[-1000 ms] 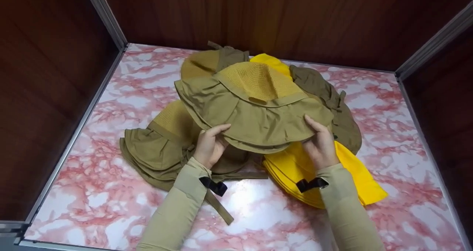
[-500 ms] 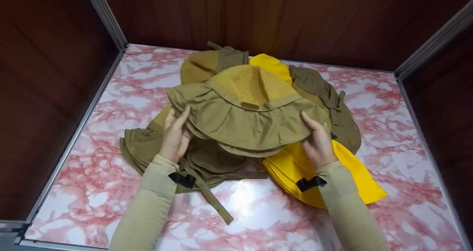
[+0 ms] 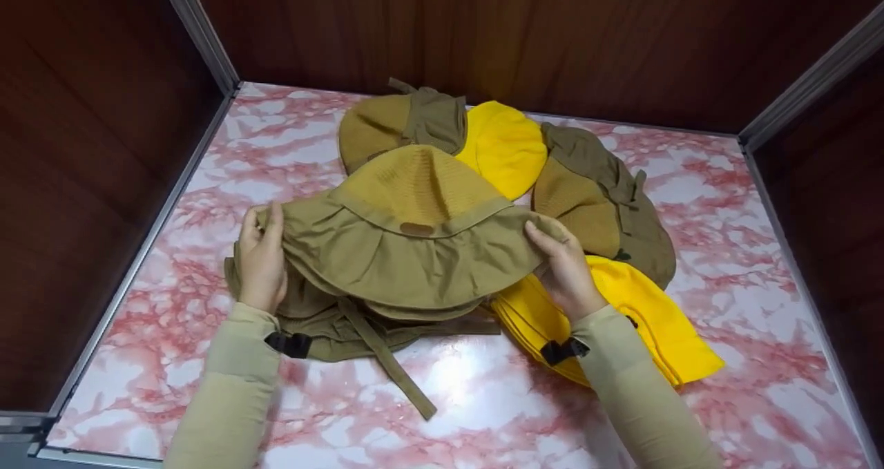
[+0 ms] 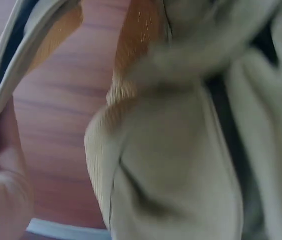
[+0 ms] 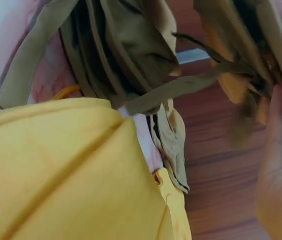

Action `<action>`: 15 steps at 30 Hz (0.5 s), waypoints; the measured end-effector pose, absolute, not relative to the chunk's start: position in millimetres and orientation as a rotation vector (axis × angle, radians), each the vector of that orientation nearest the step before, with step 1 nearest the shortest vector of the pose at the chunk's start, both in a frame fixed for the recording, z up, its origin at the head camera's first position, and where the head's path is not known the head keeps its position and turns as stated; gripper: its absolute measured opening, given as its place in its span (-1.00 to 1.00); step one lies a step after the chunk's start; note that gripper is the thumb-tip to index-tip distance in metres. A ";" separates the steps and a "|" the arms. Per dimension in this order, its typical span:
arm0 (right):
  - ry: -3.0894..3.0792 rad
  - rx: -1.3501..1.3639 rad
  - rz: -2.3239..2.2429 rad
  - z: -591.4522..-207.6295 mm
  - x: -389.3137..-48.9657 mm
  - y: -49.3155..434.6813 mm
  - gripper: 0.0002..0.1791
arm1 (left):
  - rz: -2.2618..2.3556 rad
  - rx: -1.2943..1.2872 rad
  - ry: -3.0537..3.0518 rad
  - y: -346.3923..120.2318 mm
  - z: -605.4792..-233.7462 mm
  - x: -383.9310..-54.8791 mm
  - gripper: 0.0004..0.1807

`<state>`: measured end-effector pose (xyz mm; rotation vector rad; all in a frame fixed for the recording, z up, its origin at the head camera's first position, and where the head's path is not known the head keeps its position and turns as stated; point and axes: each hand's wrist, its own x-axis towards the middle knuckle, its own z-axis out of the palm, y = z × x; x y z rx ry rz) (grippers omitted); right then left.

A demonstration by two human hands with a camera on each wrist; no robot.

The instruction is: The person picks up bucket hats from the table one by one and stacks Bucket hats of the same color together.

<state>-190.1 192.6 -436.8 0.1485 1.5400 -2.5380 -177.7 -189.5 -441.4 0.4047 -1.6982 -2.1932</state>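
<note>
A khaki sun hat with a straw-weave crown and a gathered cloth brim is held up between both hands, a small brown tag at its band. My left hand grips the brim's left end, thumb on top. The right hand pinches the brim's right end between thumb and fingers. In the right wrist view, the right thumb lies along the brim edge. Underneath, a second khaki hat is mostly covered, its cloth strap trailing toward the front. A yellow hat lies below the right hand.
Behind the held hat lie a khaki hat with a straw crown and a yellow hat. Another khaki hat is at right. The pink marbled tabletop is bounded by dark wood panels with metal edging.
Both hands and the held hat have moved left and toward the front. The left hand has slid outward along the brim to its left end, and more of the back hats shows.
</note>
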 end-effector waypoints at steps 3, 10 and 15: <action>1.645 0.127 -2.435 -442.2 -187.3 186.5 -0.78 | -2.062 0.458 -1.718 -202.2 -444.5 -175.5 -0.83; 1.902 0.059 -2.201 -454.4 -181.2 168.8 -0.80 | -1.952 0.458 -1.652 -228.8 -448.3 -168.8 -0.80; 2.046 -0.082 -2.068 -460.4 -182.0 157.6 -0.73 | -1.848 0.448 -1.722 -247.9 -452.5 -166.5 -0.77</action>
